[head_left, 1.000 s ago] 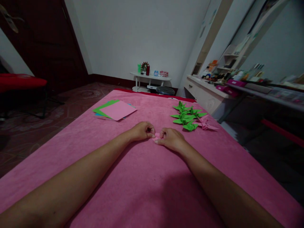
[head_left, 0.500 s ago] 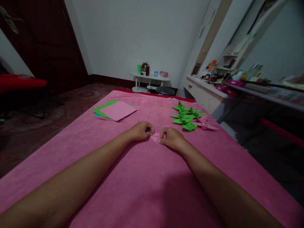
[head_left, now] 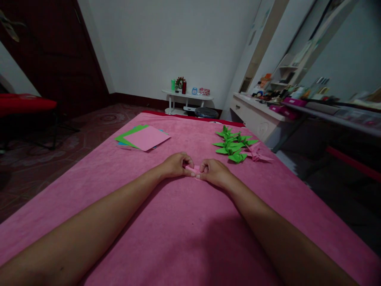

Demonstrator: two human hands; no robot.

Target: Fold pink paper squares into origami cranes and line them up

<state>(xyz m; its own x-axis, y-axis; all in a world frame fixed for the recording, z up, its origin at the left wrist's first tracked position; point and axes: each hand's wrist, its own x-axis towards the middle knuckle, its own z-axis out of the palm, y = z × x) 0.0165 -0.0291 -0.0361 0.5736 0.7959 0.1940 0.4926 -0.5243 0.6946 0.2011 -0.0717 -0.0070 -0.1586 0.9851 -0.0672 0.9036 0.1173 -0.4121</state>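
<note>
A small folded pink paper piece (head_left: 195,170) lies on the pink cloth (head_left: 178,222), pinched from both sides. My left hand (head_left: 175,164) is closed on its left end, fingers curled. My right hand (head_left: 214,172) is closed on its right end, thumb and fingertips pressed together. Both hands rest on the cloth at the middle of the surface. Most of the paper piece is hidden between the fingers.
A stack of flat paper sheets (head_left: 142,137), pink on top with green and blue below, lies at the far left. Several green folded cranes (head_left: 232,145) and a pink one (head_left: 257,154) lie at the far right. A small white table (head_left: 187,99) and a cluttered desk (head_left: 262,115) stand beyond.
My two hands have drawn a little closer together on the pink paper piece. The view has shifted very slightly.
</note>
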